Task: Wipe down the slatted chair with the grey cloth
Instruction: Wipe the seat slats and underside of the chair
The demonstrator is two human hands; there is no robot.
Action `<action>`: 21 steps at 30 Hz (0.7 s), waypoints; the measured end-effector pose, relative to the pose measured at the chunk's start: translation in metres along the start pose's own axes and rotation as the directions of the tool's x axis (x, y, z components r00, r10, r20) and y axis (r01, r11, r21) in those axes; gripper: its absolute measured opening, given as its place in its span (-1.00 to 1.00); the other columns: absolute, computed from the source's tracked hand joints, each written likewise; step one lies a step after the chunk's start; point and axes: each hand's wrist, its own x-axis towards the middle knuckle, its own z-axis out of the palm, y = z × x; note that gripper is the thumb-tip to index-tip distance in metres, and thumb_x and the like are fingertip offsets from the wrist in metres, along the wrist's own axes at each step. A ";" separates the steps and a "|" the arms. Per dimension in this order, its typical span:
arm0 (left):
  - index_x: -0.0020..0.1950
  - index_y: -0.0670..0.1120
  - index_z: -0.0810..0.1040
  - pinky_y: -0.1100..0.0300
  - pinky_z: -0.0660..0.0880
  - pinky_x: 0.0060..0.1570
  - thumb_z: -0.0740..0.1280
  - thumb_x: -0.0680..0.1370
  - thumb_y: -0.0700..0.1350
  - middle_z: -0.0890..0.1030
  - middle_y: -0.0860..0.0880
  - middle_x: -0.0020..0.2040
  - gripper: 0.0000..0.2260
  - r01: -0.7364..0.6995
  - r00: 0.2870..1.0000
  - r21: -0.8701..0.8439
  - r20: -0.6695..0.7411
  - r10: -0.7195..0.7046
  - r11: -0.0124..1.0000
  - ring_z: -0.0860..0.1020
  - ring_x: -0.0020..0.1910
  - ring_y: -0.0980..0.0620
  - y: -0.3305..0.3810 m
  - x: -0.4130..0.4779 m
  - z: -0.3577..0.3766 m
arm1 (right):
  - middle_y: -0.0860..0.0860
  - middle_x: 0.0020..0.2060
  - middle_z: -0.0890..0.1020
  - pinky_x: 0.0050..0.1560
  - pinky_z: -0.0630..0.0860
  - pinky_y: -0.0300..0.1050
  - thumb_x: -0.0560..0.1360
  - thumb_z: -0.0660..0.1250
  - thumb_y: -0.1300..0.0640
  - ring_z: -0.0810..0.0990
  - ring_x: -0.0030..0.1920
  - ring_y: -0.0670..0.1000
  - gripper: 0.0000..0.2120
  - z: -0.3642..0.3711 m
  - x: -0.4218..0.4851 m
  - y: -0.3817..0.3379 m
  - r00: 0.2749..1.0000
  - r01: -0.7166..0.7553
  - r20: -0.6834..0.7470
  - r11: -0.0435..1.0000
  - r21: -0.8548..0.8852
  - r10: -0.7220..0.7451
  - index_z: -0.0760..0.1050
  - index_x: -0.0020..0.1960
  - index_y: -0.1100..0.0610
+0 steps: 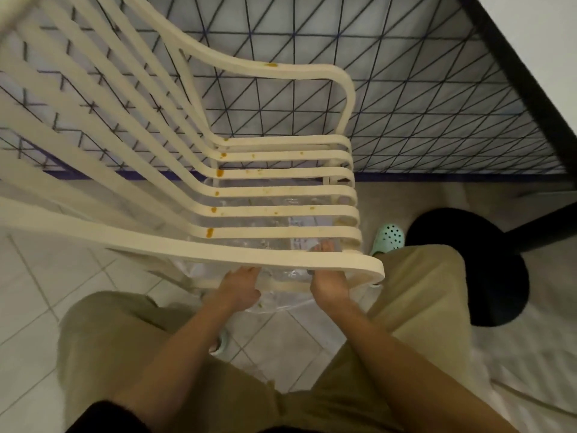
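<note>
The cream slatted chair stands right in front of me, seen from above, with orange stains spotted along its seat slats and one on the far armrest. My left hand reaches under the near armrest, fingers spread against a clear plastic sheet below the seat. My right hand also goes under that armrest; its fingertips show again between the armrest and the nearest slat. The armrest hides the middle of its fingers. No grey cloth is in view.
A panel with a dark triangular grid stands behind the chair. A black round stool or table base sits at the right, beside my foot in a mint-green clog. The floor is pale tile. My knees in khaki shorts flank the hands.
</note>
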 end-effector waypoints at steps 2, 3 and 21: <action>0.57 -0.07 0.08 -0.04 0.25 0.39 0.25 0.56 -0.01 0.26 -0.10 0.51 -0.37 -0.002 1.000 0.045 -0.001 0.002 0.999 0.31 0.43 -0.11 -0.001 0.003 0.005 | 0.34 0.03 0.62 0.19 0.52 0.22 0.36 0.42 0.34 0.59 0.12 0.37 -0.70 0.037 0.016 0.022 0.999 -0.044 0.017 0.999 -0.026 0.044 0.60 0.08 0.38; 0.57 -0.06 0.09 -0.03 0.25 0.39 0.26 0.56 0.00 0.28 -0.09 0.51 -0.37 -0.006 1.000 0.057 -0.002 0.007 0.998 0.31 0.42 -0.11 -0.001 0.004 0.007 | 0.37 -0.02 0.61 0.18 0.50 0.30 0.37 0.36 0.33 0.58 0.11 0.42 -0.73 0.043 0.017 0.026 0.998 -0.068 0.008 0.997 -0.024 0.069 0.60 0.04 0.40; 0.57 -0.08 0.06 0.25 0.09 0.43 0.32 0.57 -0.11 0.23 -0.01 0.53 -0.35 -0.182 0.939 -0.396 -0.342 0.040 0.900 0.24 0.50 -0.02 -0.024 -0.016 0.029 | 0.33 0.44 0.30 0.37 0.32 0.26 0.62 -0.33 0.25 0.22 0.48 0.32 -0.43 0.053 -0.001 -0.024 0.945 0.261 -0.152 0.948 -0.180 -0.289 0.24 0.47 0.38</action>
